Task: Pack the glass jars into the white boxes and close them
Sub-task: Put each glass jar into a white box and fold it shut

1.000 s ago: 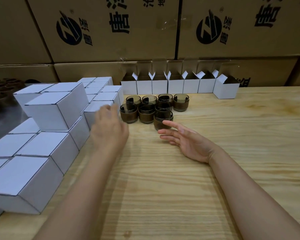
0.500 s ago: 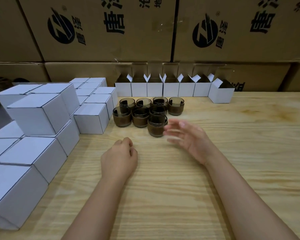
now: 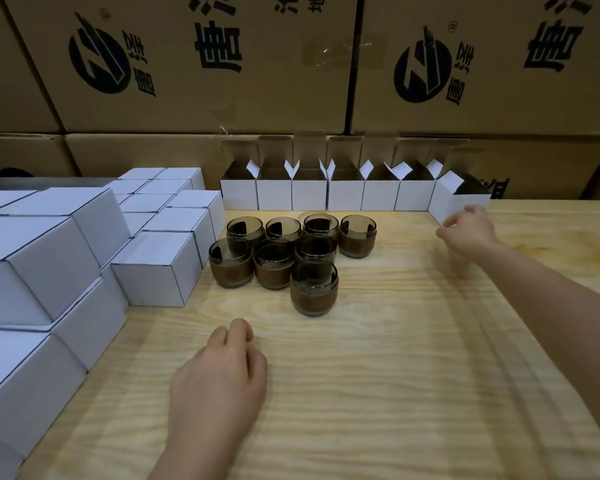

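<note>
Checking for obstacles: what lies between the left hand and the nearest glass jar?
Head view: only bare wooden table between left hand and nearest glass jar.

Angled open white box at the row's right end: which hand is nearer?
Right. The right hand is at the front of the angled open white cardboard box; the left hand rests on the wooden table, far short of it.

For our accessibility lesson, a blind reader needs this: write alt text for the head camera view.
A person's right hand reaches to the end open white box in a row against brown cartons, while the left hand rests loosely curled on the wooden table. A cluster of dark glass jars stands mid-table, with closed white boxes stacked left.
</note>
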`<state>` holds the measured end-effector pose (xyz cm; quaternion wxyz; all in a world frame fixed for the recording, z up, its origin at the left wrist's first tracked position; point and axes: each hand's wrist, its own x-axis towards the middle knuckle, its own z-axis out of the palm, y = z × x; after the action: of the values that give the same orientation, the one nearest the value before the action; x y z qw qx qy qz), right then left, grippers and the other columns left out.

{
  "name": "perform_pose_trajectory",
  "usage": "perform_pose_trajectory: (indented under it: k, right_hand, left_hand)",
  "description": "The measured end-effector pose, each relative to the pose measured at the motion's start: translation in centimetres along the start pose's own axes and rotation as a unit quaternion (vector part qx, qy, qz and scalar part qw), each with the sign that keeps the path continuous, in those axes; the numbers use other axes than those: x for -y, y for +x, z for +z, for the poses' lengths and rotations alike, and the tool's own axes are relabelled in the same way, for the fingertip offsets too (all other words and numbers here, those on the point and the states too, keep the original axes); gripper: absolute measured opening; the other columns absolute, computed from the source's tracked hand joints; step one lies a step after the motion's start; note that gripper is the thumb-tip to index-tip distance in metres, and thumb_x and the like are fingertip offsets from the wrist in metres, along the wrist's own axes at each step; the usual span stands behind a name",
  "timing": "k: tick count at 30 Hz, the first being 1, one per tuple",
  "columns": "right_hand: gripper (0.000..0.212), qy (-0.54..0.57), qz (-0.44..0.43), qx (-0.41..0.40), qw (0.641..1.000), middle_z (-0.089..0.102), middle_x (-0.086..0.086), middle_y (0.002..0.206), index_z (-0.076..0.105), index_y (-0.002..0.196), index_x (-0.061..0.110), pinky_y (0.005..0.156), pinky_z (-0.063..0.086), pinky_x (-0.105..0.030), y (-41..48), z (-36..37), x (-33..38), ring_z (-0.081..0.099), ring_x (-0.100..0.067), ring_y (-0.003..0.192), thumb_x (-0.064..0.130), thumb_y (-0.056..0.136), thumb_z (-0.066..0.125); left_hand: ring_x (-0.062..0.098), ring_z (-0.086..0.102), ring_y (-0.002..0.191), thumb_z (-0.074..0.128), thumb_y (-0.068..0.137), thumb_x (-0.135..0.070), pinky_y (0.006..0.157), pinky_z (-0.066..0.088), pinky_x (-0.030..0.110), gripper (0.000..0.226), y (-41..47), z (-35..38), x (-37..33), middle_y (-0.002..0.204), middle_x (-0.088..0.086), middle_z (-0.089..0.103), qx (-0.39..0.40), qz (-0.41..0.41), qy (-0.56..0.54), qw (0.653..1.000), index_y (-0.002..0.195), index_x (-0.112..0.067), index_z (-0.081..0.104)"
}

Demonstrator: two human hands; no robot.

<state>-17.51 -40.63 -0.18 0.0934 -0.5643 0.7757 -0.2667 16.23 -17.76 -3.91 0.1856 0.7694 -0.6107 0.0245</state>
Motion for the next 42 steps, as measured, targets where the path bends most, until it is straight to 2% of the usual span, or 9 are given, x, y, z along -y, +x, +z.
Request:
perform_pose_trajectory:
  k: [7,11,15,20,24,28,33,38,42]
  right_hand:
    - [0.024,-0.114,0.013,0.053,0.992,-0.007,0.003,0.160,0.064,0.108,0.004,0.100,0.039,-0.039,3.7,-0.9,-0.9,0.030,-0.031,0.137,0.021,0.093,0.055]
    - [0.020,-0.127,-0.013,-0.005,0.992,0.007,0.002,0.158,0.065,0.097,-0.004,0.088,0.042,-0.038,4.7,-1.0,-1.4,0.035,-0.032,0.128,0.010,0.091,0.051]
    - [0.034,-0.138,-0.042,-0.013,0.989,0.029,-0.010,0.146,0.051,0.122,-0.005,0.079,0.044,-0.040,4.9,-0.6,-1.6,0.050,-0.036,0.108,0.009,0.091,0.051]
    - [0.019,-0.144,-0.091,-0.085,0.982,0.045,-0.020,0.120,0.061,0.097,-0.012,0.077,0.046,-0.040,3.3,-0.3,-1.2,0.051,-0.038,0.099,-0.003,0.089,0.045]
    - [0.022,-0.079,-0.123,-0.183,0.972,0.047,-0.016,0.116,0.059,0.099,-0.009,0.066,0.034,-0.036,-0.7,-0.4,-0.1,0.048,-0.035,0.098,0.006,0.091,0.044]
    - [0.013,-0.006,-0.208,-0.268,0.941,0.047,-0.005,0.091,0.050,0.073,0.006,0.059,0.028,-0.030,-6.7,-0.7,1.5,0.048,-0.029,0.089,0.012,0.084,0.054]
    - [0.017,0.090,-0.275,-0.341,0.895,0.052,-0.014,0.081,0.047,0.067,0.007,0.059,0.032,-0.031,-15.1,-1.2,4.3,0.047,-0.032,0.077,0.010,0.079,0.058]
    - [0.016,0.099,-0.335,-0.366,0.863,0.053,-0.014,0.074,0.051,0.064,0.006,0.062,0.039,-0.037,-23.6,-0.3,7.8,0.046,-0.030,0.068,0.013,0.078,0.055]
    - [0.017,0.070,-0.346,-0.348,0.869,0.054,-0.011,0.074,0.052,0.065,0.006,0.060,0.038,-0.037,-28.3,1.5,9.9,0.047,-0.029,0.066,0.015,0.078,0.058]
  left_hand:
    - [0.005,0.043,0.067,0.032,0.095,-0.044,0.052,0.028,0.021,0.016,-0.1,-0.2,-0.1,0.096,-0.018,0.048,0.010,-0.007,0.004,1.000,0.108,-0.039,0.037]
    - [0.005,0.048,0.073,0.031,0.094,-0.047,0.059,0.033,0.023,0.016,-0.2,-0.3,-0.1,0.099,-0.017,0.049,0.009,-0.008,0.002,1.000,0.108,-0.040,0.035]
    - [0.004,0.056,0.081,0.031,0.094,-0.047,0.061,0.035,0.024,0.014,-0.2,-0.3,-0.2,0.102,-0.017,0.050,0.005,-0.005,0.009,1.000,0.107,-0.040,0.034]
    - [0.006,0.041,0.066,0.032,0.094,-0.045,0.052,0.025,0.022,0.013,-0.1,-0.1,-0.1,0.098,-0.018,0.051,0.011,-0.018,0.011,1.000,0.106,-0.040,0.037]
    - [0.008,0.050,0.071,0.034,0.093,-0.041,0.058,0.032,0.027,0.015,-0.1,0.1,0.1,0.099,-0.016,0.055,0.004,-0.009,0.002,1.000,0.107,-0.036,0.041]
    - [0.011,0.052,0.072,0.035,0.094,-0.040,0.059,0.032,0.029,0.014,0.0,0.2,0.3,0.098,-0.012,0.057,0.007,-0.001,-0.009,1.000,0.104,-0.032,0.043]
    - [0.020,0.060,0.087,0.031,0.094,-0.055,0.066,0.033,0.030,0.033,0.2,0.3,0.4,0.103,-0.008,0.059,0.020,0.013,-0.046,0.999,0.105,-0.028,0.047]
    - [0.021,0.059,0.092,0.012,0.086,-0.070,0.069,0.031,0.032,0.062,0.4,0.5,0.5,0.104,-0.005,0.059,0.038,0.029,-0.069,0.996,0.107,-0.028,0.052]
    - [0.022,0.060,0.098,0.007,0.085,-0.072,0.072,0.031,0.033,0.068,0.6,0.7,0.6,0.106,-0.004,0.063,0.027,0.040,-0.109,0.993,0.108,-0.029,0.053]
